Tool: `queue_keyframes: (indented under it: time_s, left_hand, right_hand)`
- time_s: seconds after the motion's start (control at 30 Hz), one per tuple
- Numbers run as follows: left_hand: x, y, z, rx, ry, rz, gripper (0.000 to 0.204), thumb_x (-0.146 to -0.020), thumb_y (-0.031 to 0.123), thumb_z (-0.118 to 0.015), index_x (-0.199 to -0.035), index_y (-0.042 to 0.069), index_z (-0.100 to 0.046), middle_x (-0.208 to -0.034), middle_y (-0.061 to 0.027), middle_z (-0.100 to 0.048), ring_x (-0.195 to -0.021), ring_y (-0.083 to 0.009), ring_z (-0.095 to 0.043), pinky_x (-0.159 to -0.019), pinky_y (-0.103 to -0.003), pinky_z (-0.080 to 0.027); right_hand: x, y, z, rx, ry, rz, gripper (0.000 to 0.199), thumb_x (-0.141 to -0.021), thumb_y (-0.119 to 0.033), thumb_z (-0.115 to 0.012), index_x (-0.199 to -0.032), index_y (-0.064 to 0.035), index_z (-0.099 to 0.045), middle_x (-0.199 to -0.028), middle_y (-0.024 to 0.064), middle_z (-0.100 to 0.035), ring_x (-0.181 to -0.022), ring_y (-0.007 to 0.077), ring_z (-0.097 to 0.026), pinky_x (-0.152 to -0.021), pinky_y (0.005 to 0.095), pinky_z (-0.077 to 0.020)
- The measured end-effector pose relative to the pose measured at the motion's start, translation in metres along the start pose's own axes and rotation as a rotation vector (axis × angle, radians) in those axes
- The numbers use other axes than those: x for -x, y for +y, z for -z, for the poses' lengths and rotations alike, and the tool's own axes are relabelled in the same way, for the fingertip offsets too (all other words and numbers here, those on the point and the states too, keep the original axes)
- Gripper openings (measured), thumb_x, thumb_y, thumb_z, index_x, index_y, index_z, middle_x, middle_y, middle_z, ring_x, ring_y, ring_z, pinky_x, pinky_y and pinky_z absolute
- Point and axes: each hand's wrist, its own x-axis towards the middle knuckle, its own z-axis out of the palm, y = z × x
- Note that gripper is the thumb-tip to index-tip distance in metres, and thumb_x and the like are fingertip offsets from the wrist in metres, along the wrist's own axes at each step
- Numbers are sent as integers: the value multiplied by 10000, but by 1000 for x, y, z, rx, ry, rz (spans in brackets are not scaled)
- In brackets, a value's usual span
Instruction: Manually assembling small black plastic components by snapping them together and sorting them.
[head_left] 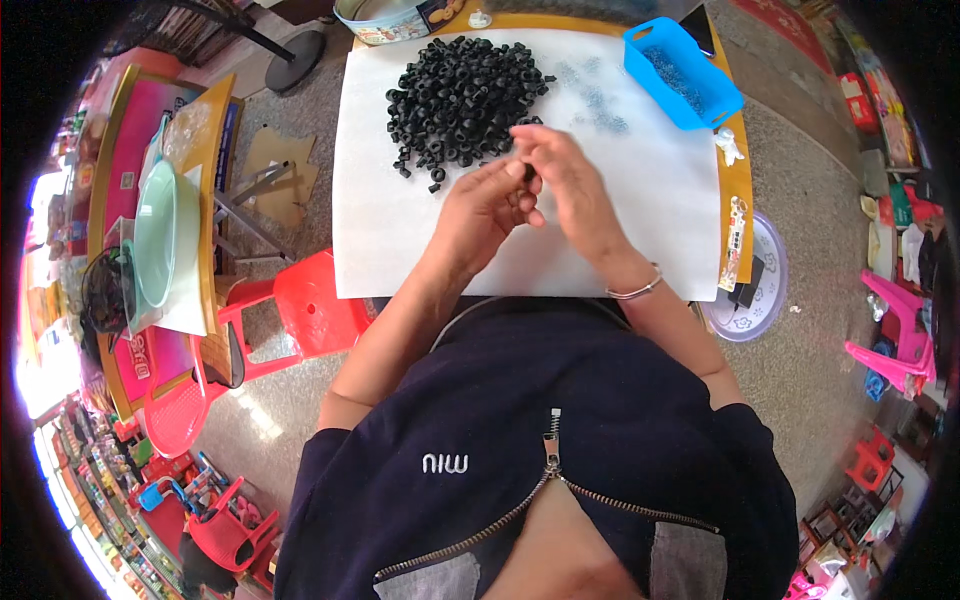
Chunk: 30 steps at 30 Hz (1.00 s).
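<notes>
Left hand and right hand: fingertips pinched together on one small black ring, above white sheet on desk; heap of black rings just beyond; blue tray right

This looks like a small shop or market stall doubling as a place for piecework, set on a speckled stone floor. Shelves crowded with colourful goods line the near left edge and more packaged wares fill the right side, with red plastic stools on the left and pink ones on the right. In the middle stands a wooden table covered with a white sheet, bearing a heap of small black rings and a blue plastic tray at its far end.
</notes>
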Motion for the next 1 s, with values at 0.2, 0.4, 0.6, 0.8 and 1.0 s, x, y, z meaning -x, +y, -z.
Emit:
queue_keyframes:
  time_s: [0.2,0.4,0.6,0.8,1.0]
  left_hand:
    - [5,4,9,281,-56,5,343,-923,266,-538,-1155,13,-541,-981,-82,-603,-836,-150,-589,-774,-318,-507]
    - [12,4,-7,198,-58,-2,324,-913,214,-547,-1165,11,-539,-1019,-60,-602,-919,-137,-583,-862,-310,-467]
    - [14,7,-14,225,12,5,340,-904,158,-554,-1196,-9,-511,-1052,-77,-590,-956,-138,-568,-882,-308,-467]
    - [16,8,-17,223,26,-16,331,-907,138,-554,-1200,-9,-506,-1029,-82,-588,-924,-151,-581,-864,-301,-481]
    - [19,11,-21,178,80,-77,248,-912,113,-553,-1134,3,-546,-982,-83,-603,-872,-156,-601,-826,-308,-500]
  right_hand:
    - [5,-23,11,496,41,410,239,-777,-95,-638,-1016,-81,-640,-992,69,-563,-959,229,-506,-842,340,-421]
    - [6,-24,3,748,46,607,286,-704,-33,-654,-985,-80,-635,-953,59,-552,-891,250,-492,-799,369,-414]
    - [12,-26,0,774,117,627,245,-710,-24,-649,-948,-82,-642,-941,53,-551,-867,240,-500,-767,358,-406]
    - [14,-25,2,771,133,716,226,-725,3,-650,-937,-75,-643,-893,58,-566,-815,234,-520,-713,342,-421]
    - [16,-26,4,670,139,613,198,-747,52,-627,-922,-41,-639,-872,75,-580,-795,230,-538,-660,320,-460]
